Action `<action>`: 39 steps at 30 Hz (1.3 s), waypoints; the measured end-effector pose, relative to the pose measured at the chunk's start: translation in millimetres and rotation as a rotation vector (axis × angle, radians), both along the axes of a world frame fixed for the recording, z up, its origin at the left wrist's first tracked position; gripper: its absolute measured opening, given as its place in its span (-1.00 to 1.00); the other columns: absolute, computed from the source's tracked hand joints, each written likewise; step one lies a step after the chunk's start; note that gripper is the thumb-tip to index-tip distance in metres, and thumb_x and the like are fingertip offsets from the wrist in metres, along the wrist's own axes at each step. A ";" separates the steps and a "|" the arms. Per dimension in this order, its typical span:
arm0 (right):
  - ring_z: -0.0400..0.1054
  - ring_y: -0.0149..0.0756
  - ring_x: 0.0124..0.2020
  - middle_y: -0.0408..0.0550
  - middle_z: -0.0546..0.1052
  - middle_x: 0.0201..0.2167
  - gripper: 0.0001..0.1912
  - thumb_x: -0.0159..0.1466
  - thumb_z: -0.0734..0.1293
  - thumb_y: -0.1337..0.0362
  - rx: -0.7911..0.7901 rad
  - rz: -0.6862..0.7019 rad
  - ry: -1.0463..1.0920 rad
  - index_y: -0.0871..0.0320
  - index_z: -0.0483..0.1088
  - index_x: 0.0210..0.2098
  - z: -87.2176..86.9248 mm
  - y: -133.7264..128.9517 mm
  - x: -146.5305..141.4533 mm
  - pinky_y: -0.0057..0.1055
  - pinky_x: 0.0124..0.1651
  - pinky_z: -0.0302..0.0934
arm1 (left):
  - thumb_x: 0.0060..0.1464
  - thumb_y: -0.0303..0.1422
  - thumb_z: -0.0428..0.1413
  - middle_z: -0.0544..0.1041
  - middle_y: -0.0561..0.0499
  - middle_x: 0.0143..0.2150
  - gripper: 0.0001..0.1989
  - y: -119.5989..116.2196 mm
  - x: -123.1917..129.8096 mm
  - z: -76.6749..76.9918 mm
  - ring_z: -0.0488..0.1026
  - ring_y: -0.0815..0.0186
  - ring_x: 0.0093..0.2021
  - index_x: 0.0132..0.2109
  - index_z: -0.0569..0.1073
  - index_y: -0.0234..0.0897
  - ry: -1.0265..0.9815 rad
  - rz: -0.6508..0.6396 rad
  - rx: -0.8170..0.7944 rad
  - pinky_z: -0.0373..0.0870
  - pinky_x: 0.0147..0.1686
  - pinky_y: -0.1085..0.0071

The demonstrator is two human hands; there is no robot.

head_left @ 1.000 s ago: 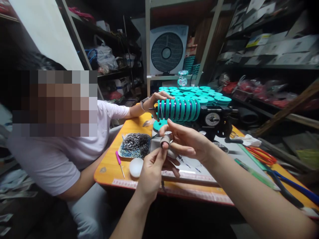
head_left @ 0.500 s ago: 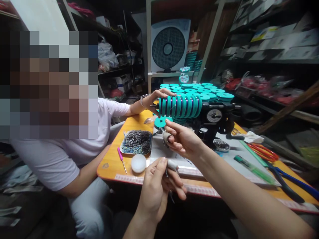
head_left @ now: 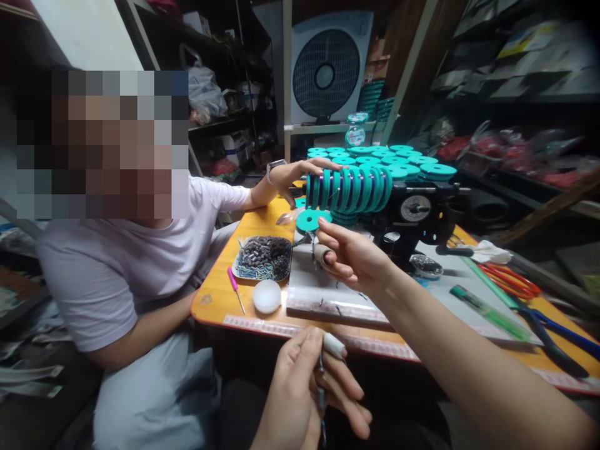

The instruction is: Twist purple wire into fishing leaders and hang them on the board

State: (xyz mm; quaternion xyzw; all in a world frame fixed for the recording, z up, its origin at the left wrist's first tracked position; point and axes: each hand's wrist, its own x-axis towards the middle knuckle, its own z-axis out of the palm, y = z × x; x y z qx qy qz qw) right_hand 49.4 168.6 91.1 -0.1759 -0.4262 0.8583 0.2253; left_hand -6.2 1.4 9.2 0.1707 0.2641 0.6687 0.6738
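Left hand: the left hand (head_left: 297,381) is closed at thumb and forefinger on a thin dark strand (head_left: 321,397), its other fingers loosely spread; a pale wrap (head_left: 334,344) covers one fingertip.
Right hand: the right hand (head_left: 359,257) is half curled above the grey board (head_left: 304,290), a wrap (head_left: 321,252) on one finger – whether it grips anything, I cannot tell.
Strand: it hangs below the left fingertips, in front of the table (head_left: 210,300), with a thicker greyish part partway down.
Handling: I'd judge it very light, limp and a bit slippery, apt to swing or snag; best pinched near the top, or at the thicker part to steady it.
Near edge: the left hand is just outside it, beyond the ruled strip (head_left: 253,324), so the strand should have more freedom to dangle there than over the board.
Left side: the white dome (head_left: 267,296), purple-handled tool (head_left: 233,279) and tray of small parts (head_left: 262,270) crowd that corner.
Far side: the green spools (head_left: 349,190) on the machine (head_left: 412,215) stand close behind the right fingers – a co-worker's hand (head_left: 285,177) rests at them.
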 end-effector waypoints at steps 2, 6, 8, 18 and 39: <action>0.07 -0.62 -0.89 -0.20 0.37 -0.75 -0.50 0.35 0.25 0.07 0.006 0.018 0.003 0.17 0.14 -0.64 -0.2 0.0 0.1 -0.73 -0.89 -0.15 | 0.34 -0.24 -0.13 0.58 -0.03 -0.62 -0.58 -2.2 -0.5 0.0 0.50 0.31 -0.74 -0.33 0.47 -0.40 -0.035 -0.010 0.002 0.39 -0.73 0.59; 0.06 -0.63 -0.90 -0.17 0.41 -0.73 -0.50 0.38 0.20 0.07 0.018 0.031 0.009 0.18 0.16 -0.63 -0.2 2.1 2.7 -0.74 -0.87 -0.13 | 0.38 -0.26 -0.23 0.60 -0.07 -0.54 -0.51 -7.9 -2.3 -1.6 0.54 0.32 -0.67 -0.29 0.48 -0.44 -0.025 -0.031 -0.004 0.49 -0.63 0.51; 0.06 -0.63 -0.90 -0.17 0.41 -0.74 -0.49 0.40 0.17 0.07 0.017 0.024 0.011 0.18 0.15 -0.63 -0.9 3.7 4.2 -0.74 -0.87 -0.12 | 0.38 -0.26 -0.21 0.62 -0.06 -0.50 -0.55 -10.6 -0.7 -9.3 0.57 0.33 -0.62 -0.24 0.48 -0.43 -0.020 -0.068 0.036 0.51 -0.58 0.50; 0.05 -0.60 -0.93 -0.18 0.37 -0.76 -0.44 0.45 0.04 0.09 -0.010 0.040 0.007 0.18 0.16 -0.64 -4.5 4.6 1.9 -0.71 -0.89 -0.15 | 0.40 -0.30 -0.34 0.67 -0.23 -0.37 -0.44 -16.4 9.6 -41.9 0.63 0.28 -0.47 -0.17 0.54 -0.42 -0.352 -0.110 0.385 0.51 -0.52 0.58; 0.03 -0.62 -0.90 -0.17 0.40 -0.74 -0.51 0.40 0.16 0.11 0.008 0.002 0.005 0.17 0.13 -0.62 -6.7 9.2 3.5 -0.71 -0.84 -0.13 | 0.33 -0.24 -0.11 0.64 -0.19 -0.45 -0.57 -17.4 -12.8 -18.1 0.47 0.41 -0.68 -0.20 0.55 -0.44 0.038 -0.109 0.137 0.51 -0.59 0.47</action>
